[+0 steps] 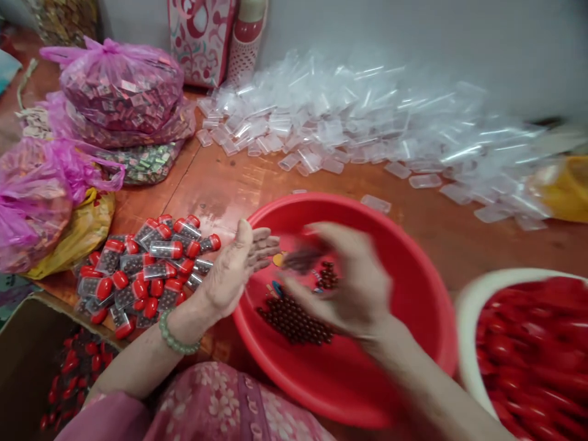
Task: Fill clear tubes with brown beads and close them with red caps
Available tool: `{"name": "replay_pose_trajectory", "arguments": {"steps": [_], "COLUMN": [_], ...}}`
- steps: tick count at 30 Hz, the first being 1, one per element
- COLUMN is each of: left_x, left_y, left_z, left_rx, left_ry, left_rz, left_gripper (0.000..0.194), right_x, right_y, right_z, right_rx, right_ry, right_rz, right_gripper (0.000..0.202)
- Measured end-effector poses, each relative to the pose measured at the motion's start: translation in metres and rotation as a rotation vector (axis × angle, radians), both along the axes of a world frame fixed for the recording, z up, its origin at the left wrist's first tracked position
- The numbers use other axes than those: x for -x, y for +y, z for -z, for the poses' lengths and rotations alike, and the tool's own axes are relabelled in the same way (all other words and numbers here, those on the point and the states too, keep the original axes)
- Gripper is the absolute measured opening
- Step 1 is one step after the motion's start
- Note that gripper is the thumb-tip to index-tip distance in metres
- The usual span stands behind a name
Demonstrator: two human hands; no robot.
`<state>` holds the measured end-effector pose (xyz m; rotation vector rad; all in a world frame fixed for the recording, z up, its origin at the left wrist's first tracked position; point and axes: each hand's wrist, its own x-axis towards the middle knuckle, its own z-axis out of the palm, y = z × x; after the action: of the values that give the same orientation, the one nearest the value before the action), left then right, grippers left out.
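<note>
My left hand (239, 266), with a green bead bracelet (173, 338) at its wrist, is held open over the left rim of a red basin (420, 275), fingers stretched out. Over the basin, my right hand (353, 282) is smeared by motion. Between its thumb and fingers is a small clear container (301, 258) with dark contents and what looks like a red cap. Dark brown beads (294, 321) lie on the basin floor below, with a smaller bead cluster (328, 275) beside them. A few small coloured pieces (276, 286) lie there too.
Filled red-capped containers (156, 263) are piled left of the basin. More lie in a cardboard box (27, 361). Clear empty cases (331, 128) are heaped along the wall. A white-rimmed tub (468, 324) of red pieces stands right. Pink plastic bags (122, 86) sit at back left.
</note>
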<state>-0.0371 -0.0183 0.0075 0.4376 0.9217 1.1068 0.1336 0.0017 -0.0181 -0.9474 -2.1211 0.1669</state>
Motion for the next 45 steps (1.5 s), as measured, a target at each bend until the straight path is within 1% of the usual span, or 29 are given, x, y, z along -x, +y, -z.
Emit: {"name": "replay_pose_trajectory", "arguments": {"steps": [2, 3, 6, 9, 12, 14, 16, 18, 20, 21, 23, 25, 27, 28, 30, 32, 33, 34, 35, 36, 37, 38, 39, 40, 42, 43, 45], "left_x": [0.002, 0.004, 0.007, 0.01, 0.01, 0.008, 0.005, 0.005, 0.008, 0.011, 0.021, 0.035, 0.052, 0.06, 0.079, 0.1, 0.111, 0.121, 0.131, 0.14, 0.146, 0.151, 0.154, 0.155, 0.153, 0.151, 0.145], "left_y": [0.002, 0.004, 0.008, 0.011, 0.012, 0.012, 0.013, 0.014, 0.015, 0.014, 0.013, 0.008, 0.003, 0.0, -0.006, -0.011, -0.013, -0.016, -0.017, -0.019, -0.019, -0.019, -0.018, -0.017, -0.013, -0.01, -0.003], "left_z": [0.0, 0.0, 0.0, 0.001, 0.003, 0.005, 0.007, 0.007, 0.005, 0.004, 0.002, 0.001, 0.002, 0.003, 0.005, 0.007, 0.009, 0.012, 0.015, 0.02, 0.024, 0.028, 0.032, 0.036, 0.04, 0.041, 0.042], "left_rx": [0.003, -0.002, -0.025, -0.025, -0.029, -0.029, -0.006, 0.035, 0.063, 0.059, 0.01, -0.063, -0.129, -0.155, -0.194, -0.204, -0.192, -0.136, -0.07, -0.036, -0.116, -0.21, -0.295, -0.369, -0.44, -0.464, -0.521], "left_ry": [0.004, -0.001, -0.044, -0.055, -0.058, -0.073, -0.087, -0.084, -0.069, -0.059, -0.013, 0.107, 0.315, 0.445, 0.744, 1.131, 1.367, 1.596, 1.737, 1.833, 1.916, 1.968, 2.005, 2.028, 2.043, 2.045, 2.047], "left_rz": [0.033, 0.056, 0.114, 0.112, 0.122, 0.132, 0.121, 0.096, 0.081, 0.077, 0.058, 0.004, -0.098, -0.159, -0.261, -0.333, -0.379, -0.364, -0.274, -0.26, -0.218, -0.178, -0.177, -0.193, -0.274, -0.307, -0.331], "left_gripper": [0.054, 0.054, 0.058, 0.059, 0.052, 0.047, 0.043, 0.043, 0.044, 0.043, 0.038, 0.032, 0.028, 0.027, 0.028, 0.034, 0.036, 0.039, 0.044, 0.044, 0.038, 0.036, 0.036, 0.038, 0.044, 0.047, 0.05], "right_x": [0.009, 0.013, 0.019, 0.021, 0.022, 0.024, 0.024, 0.02, 0.011, 0.003, -0.014, -0.033, -0.052, -0.06, -0.075, -0.087, -0.091, -0.095, -0.097, -0.099, -0.1, -0.099, -0.097, -0.095, -0.088, -0.084, -0.076], "right_y": [0.002, 0.004, 0.009, 0.014, 0.019, 0.021, 0.023, 0.024, 0.026, 0.027, 0.031, 0.034, 0.037, 0.038, 0.04, 0.043, 0.046, 0.049, 0.053, 0.059, 0.065, 0.073, 0.083, 0.094, 0.119, 0.134, 0.167], "right_z": [-0.001, -0.001, -0.003, -0.003, 0.0, 0.002, 0.004, 0.004, 0.004, 0.004, 0.007, 0.013, 0.02, 0.023, 0.027, 0.025, 0.021, 0.016, 0.01, 0.003, -0.003, -0.009, -0.015, -0.019, -0.024, -0.024, -0.018], "right_rx": [-0.028, -0.042, 0.044, 0.101, 0.127, 0.134, 0.129, 0.122, 0.141, 0.168, 0.265, 0.383, 0.478, 0.507, 0.546, 0.553, 0.542, 0.523, 0.5, 0.479, 0.466, 0.456, 0.452, 0.452, 0.475, 0.493, 0.531], "right_ry": [-0.126, -0.12, -0.072, -0.066, -0.05, -0.057, -0.069, -0.083, -0.098, -0.112, -0.18, -0.31, -0.477, -0.555, -0.653, -0.64, -0.604, -0.56, -0.513, -0.467, -0.419, -0.366, -0.311, -0.264, -0.247, -0.276, -0.372], "right_rz": [-0.146, -0.173, -0.201, -0.221, -0.201, -0.226, -0.264, -0.295, -0.299, -0.284, -0.21, -0.123, -0.058, -0.036, 0.002, 0.036, 0.055, 0.074, 0.092, 0.108, 0.12, 0.131, 0.141, 0.157, 0.214, 0.246, 0.299], "right_gripper": [0.072, 0.069, 0.066, 0.064, 0.065, 0.069, 0.077, 0.086, 0.092, 0.09, 0.078, 0.057, 0.038, 0.032, 0.027, 0.026, 0.027, 0.028, 0.03, 0.031, 0.031, 0.029, 0.027, 0.026, 0.024, 0.024, 0.024]}}
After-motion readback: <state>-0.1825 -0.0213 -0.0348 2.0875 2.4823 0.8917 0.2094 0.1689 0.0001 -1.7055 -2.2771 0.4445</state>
